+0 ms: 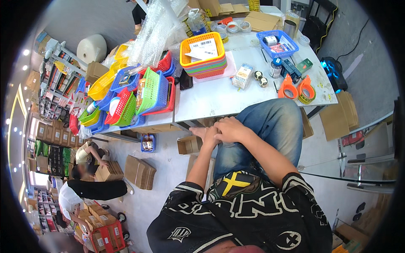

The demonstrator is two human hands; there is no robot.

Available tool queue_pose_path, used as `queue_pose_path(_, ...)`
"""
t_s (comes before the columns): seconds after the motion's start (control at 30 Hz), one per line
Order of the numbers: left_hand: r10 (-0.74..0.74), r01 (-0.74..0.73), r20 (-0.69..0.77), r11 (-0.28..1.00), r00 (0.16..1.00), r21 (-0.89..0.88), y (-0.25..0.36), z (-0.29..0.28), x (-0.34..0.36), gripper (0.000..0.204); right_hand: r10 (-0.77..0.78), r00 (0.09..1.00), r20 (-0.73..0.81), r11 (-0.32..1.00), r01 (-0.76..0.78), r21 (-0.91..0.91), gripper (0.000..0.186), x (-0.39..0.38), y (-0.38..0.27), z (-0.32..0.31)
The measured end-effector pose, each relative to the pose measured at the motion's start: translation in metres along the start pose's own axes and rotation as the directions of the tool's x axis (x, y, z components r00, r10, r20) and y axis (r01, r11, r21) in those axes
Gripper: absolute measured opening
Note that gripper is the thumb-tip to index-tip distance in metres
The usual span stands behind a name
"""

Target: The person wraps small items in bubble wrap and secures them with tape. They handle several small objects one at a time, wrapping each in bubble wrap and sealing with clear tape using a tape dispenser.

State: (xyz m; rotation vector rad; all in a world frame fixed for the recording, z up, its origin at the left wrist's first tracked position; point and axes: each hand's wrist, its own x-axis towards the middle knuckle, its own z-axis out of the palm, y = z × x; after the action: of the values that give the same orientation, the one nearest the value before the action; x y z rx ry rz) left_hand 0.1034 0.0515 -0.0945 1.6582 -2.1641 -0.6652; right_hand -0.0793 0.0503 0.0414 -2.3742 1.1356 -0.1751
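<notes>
I am seated with my bent leg (278, 130) in jeans at the white table (198, 105). My right hand (228, 130) rests near my knee, its curled fingers over or beside my left hand (210, 137); whether they hold anything is hidden. My left hand's fingers are partly covered, and a pale bit of skin beyond them is too unclear to identify. On the table stand stacked coloured baskets (202, 66), a black phone (186, 80), a wrapped package (243, 75), two small round items (263, 82), bottles (276, 67) and orange tape dispensers (288, 86).
Coloured baskets (147, 90) crowd the table's left. Boxes (139, 173) and a small blue basket (148, 143) lie on the floor. At lower left, co-workers (84, 156) (69, 198) handle cartons beside a red trolley (107, 234); another person (138, 14) is behind the table.
</notes>
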Motion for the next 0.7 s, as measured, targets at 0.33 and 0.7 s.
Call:
queue_pose_path(0.33, -0.194, -0.046, -0.357, 0.823, 0.914, -0.566, 0.027, -0.043, -0.001, 0.025, -0.082, 0.995, -0.048, 0.966, 0.091, 0.241, 0.052, -0.023, 0.012, -0.049)
queue_pose_path(0.7, -0.214, 0.297, -0.643, 0.955, 0.735, 0.021, -0.04, -0.051, 0.11, 0.023, -0.05, 0.999, -0.015, 0.96, 0.052, 0.274, 0.054, -0.009, 0.078, -0.072)
